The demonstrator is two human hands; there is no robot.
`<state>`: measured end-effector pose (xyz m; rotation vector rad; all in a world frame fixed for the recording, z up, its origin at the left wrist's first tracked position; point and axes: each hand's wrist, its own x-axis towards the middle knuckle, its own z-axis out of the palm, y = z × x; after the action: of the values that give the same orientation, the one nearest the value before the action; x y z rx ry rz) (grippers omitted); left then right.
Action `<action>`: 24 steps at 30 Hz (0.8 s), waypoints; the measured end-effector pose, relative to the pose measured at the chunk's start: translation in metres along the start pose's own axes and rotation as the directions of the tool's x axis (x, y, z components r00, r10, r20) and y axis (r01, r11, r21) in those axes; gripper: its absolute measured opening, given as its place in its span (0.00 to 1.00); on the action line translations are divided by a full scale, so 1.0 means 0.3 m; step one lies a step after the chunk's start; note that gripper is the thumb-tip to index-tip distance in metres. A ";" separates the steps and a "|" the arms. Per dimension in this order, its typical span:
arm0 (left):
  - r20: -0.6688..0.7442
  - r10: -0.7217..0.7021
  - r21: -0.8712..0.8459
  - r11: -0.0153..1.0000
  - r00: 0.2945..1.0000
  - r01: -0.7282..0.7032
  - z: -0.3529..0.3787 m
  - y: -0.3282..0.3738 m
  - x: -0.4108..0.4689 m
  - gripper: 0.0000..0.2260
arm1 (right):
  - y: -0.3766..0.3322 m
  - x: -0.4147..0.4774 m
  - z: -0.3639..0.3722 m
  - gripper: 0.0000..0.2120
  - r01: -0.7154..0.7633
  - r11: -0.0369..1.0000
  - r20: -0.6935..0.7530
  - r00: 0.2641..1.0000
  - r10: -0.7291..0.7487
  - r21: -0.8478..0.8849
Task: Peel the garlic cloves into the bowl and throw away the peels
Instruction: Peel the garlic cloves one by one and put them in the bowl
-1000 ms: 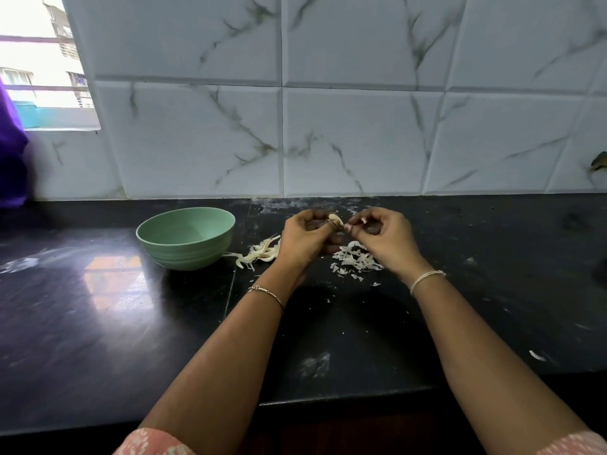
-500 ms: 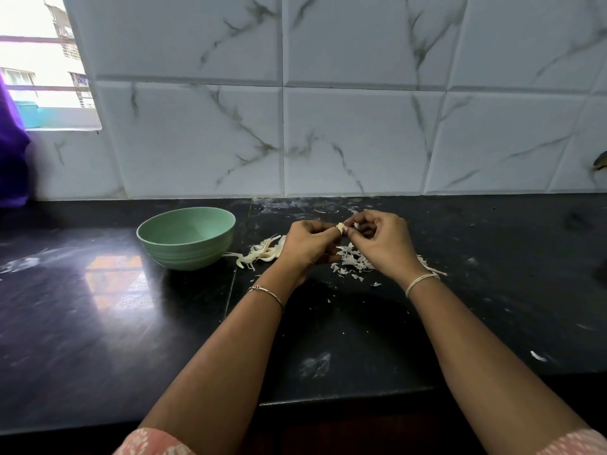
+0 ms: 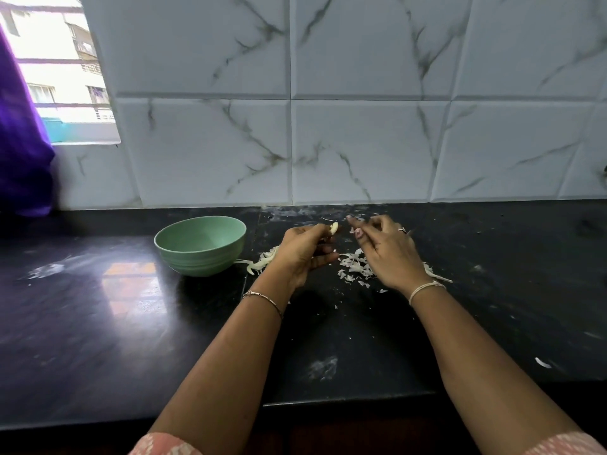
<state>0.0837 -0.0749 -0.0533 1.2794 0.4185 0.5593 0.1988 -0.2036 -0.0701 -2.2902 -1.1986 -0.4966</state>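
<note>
Black countertop [image 3: 98, 323] is serving as the work surface, running along a marble-patterned tiled wall [image 3: 361, 152]. A green bowl [image 3: 197, 261] is standing upright on it, just beside the left hand, probably so that a finished clove needs only a short carry. No cloves are showing in the part of the bowl's interior on view.

Both hands are hovering above the counter, apart from each other. The left hand [image 3: 302, 254] is curling its fingers and pinching the garlic clove [image 3: 333, 228] at its fingertips, presenting the clove's free end towards the other hand. The right hand [image 3: 387, 254] is holding its fingers bent, thumb and forefinger drawn close. Whether a scrap of skin is pinched there cannot be told.

A loose peel pile [image 3: 353, 266] is lying on the counter directly beneath and between the hands, evidently where skins are being let fall. Longer peel strands [image 3: 262, 261] are lying between the bowl and the left wrist.

Judgement: peeling is under way, with the clove looking largely bare. Disposal of the peels is not yet begun.
</note>
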 end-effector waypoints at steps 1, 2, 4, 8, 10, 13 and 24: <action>-0.025 0.024 0.016 1.000 0.999 -0.024 -0.014 0.017 -0.004 0.08 | -0.007 -0.003 -0.002 0.19 0.001 1.000 0.001 1.000 -0.001 -0.019; -0.054 0.053 0.041 0.998 0.997 -0.050 -0.033 0.034 -0.006 0.06 | -0.013 -0.005 0.000 0.19 0.005 1.000 -0.001 1.000 -0.005 -0.027; -0.127 0.107 0.093 0.991 0.986 -0.096 -0.087 0.080 -0.003 0.07 | -0.027 -0.007 0.009 0.19 0.014 0.999 -0.006 1.000 -0.014 -0.030; -0.300 0.332 0.492 0.857 0.894 -0.152 -0.265 0.206 0.002 0.13 | -0.048 -0.014 0.024 0.21 0.054 0.998 0.023 0.998 -0.053 -0.037; -0.297 0.445 0.784 0.619 0.845 -0.050 -0.365 0.257 -0.024 0.12 | -0.064 -0.017 0.026 0.22 0.081 0.994 0.037 0.996 -0.079 -0.068; -0.238 0.445 0.953 0.280 0.863 0.118 -0.484 0.281 -0.053 0.12 | -0.100 -0.017 0.030 0.19 0.124 0.989 0.036 0.992 -0.121 -0.078; -0.099 0.476 0.988 0.154 0.874 0.028 -0.497 0.267 -0.070 0.06 | -0.282 0.040 0.072 0.07 0.175 0.982 0.094 0.981 -0.168 -0.068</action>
<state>-0.0327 0.0427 -0.0121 2.5960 1.0679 0.8780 0.1366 -0.1422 -0.0588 -2.3046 -1.4528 -0.5163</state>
